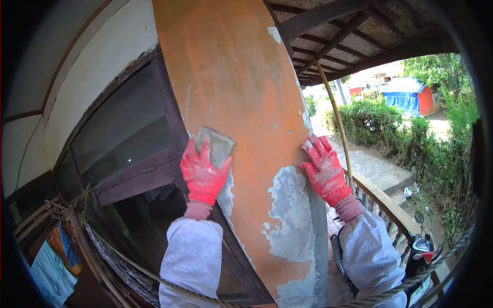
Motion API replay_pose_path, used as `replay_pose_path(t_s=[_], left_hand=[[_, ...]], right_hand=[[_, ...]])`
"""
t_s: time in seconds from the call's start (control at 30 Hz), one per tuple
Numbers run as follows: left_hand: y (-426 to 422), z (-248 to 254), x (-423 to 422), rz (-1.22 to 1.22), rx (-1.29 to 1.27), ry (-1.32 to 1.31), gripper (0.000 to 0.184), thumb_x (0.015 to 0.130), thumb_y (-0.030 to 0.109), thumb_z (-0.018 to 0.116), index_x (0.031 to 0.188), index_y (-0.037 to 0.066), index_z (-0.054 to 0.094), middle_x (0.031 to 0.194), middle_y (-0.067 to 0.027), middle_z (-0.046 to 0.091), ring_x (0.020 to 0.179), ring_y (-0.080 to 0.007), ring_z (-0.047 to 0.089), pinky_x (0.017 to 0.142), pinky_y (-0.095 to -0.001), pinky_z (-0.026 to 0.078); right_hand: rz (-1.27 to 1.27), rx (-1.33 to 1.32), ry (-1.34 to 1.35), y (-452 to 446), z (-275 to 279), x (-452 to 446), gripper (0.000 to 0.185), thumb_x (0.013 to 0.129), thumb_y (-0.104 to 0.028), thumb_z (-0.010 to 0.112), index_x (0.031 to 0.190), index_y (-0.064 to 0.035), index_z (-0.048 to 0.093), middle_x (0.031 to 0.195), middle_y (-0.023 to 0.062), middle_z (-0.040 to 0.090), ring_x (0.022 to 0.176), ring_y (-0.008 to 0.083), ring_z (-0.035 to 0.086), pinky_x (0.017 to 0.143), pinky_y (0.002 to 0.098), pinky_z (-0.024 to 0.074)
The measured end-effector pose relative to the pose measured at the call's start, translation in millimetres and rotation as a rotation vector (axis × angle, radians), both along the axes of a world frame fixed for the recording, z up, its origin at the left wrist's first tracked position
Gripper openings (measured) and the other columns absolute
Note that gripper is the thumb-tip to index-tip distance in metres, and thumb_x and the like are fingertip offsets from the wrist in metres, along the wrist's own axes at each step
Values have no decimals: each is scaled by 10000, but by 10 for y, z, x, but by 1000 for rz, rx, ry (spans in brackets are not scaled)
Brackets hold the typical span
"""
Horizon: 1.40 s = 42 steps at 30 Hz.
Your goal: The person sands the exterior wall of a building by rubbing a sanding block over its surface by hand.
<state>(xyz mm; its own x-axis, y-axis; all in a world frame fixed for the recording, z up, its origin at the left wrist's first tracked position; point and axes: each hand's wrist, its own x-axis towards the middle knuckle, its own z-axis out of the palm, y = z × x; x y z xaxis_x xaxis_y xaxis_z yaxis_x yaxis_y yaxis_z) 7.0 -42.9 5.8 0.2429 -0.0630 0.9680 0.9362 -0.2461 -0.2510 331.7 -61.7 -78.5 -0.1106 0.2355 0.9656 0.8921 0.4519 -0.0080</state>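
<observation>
An orange-painted pillar [233,97] stands in front of me, with pale grey patches [292,205] where the paint has come away. Against its left side, my left hand [206,172], in a dusty red glove, is closed on a grey, roughly rectangular sanding block [218,146]. The block's face toward the pillar is hidden. My right hand [326,169], also in a dusty red glove, lies on the pillar's right edge with its fingers stretched out and holds nothing.
On the left is a dark wooden window frame [136,179]. A rope [154,277] crosses low in front, with clothes [54,267] hanging at the lower left. A bamboo pole [336,113], a wooden railing [382,197] and a parked motorbike [421,256] are on the right.
</observation>
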Motion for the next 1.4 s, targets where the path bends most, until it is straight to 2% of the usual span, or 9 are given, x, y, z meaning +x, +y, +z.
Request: replay_pose_path(t_s=[0.2, 0.3, 0.43, 0.53, 0.77, 0.87, 1.03, 1.1, 1.4], left_hand=[[-8, -1780, -248, -89, -392, 876, 682, 712, 418, 823, 1337, 263, 600, 1445, -159, 442, 1307, -385, 446, 1036, -537, 407], [4, -1085, -210, -107, -219, 798, 745, 718, 433, 820, 1383, 224, 558, 1458, -165, 445, 1296, -366, 460, 1027, -538, 411], [-15, 279, 125, 48, -5, 40, 784, 740, 400, 841, 1390, 89, 531, 1478, -234, 439, 1302, -429, 478, 1058, -534, 410], [12, 337, 209, 4, 72, 3, 800, 731, 384, 851, 1387, 61, 527, 1472, -251, 443, 1313, -438, 469, 1073, -533, 405], [47, -1925, 55, 26, -309, 1096, 728, 718, 434, 788, 1381, 230, 567, 1456, -162, 439, 1287, -382, 437, 1062, -539, 375], [23, -1409, 60, -87, -352, 994, 714, 736, 436, 777, 1388, 234, 566, 1473, -147, 423, 1291, -377, 432, 1060, -542, 380], [14, 304, 506, -27, -21, -12, 791, 724, 426, 835, 1393, 111, 556, 1495, -196, 447, 1301, -411, 487, 1063, -528, 401], [68, 301, 618, -20, -13, -8, 796, 726, 427, 834, 1394, 99, 552, 1494, -201, 446, 1297, -415, 490, 1059, -534, 401], [100, -2439, 829, 15, -232, 1049, 718, 775, 413, 771, 1422, 222, 525, 1463, -139, 439, 1342, -358, 420, 1087, -521, 355]], right_hand=[[-21, -143, 305, -299, -981, 179, 551, 912, -248, 689, 1403, -49, 537, 1499, 195, 462, 1418, 391, 384, 1163, 484, 336], [-17, -163, 271, -406, -1194, 312, 557, 914, -258, 696, 1403, -41, 540, 1485, 195, 476, 1413, 378, 395, 1165, 464, 342], [26, -199, 338, -553, -1297, 374, 567, 902, -234, 712, 1406, -41, 541, 1464, 175, 498, 1395, 366, 415, 1155, 441, 362], [20, -258, 399, -614, -1538, 318, 558, 899, -203, 710, 1404, -40, 539, 1456, 177, 502, 1387, 366, 420, 1149, 440, 369], [5, -322, 127, -675, -2202, 122, 575, 873, -228, 734, 1379, -34, 540, 1414, 211, 512, 1363, 394, 437, 1128, 460, 392], [108, -386, 226, -923, -2037, 123, 574, 873, -243, 735, 1375, -38, 546, 1421, 213, 514, 1357, 395, 445, 1120, 460, 403], [57, -393, 412, -1028, -2018, 268, 530, 882, -230, 735, 1341, -11, 584, 1429, 221, 515, 1374, 381, 447, 1122, 443, 408], [46, -414, 430, -1058, -2136, 298, 531, 885, -232, 732, 1342, -8, 581, 1431, 224, 514, 1369, 382, 452, 1122, 442, 407], [58, -508, 178, -1296, -2420, -11, 726, 839, -315, 770, 1421, 0, 472, 1438, 230, 490, 1375, 419, 420, 1139, 478, 370]])
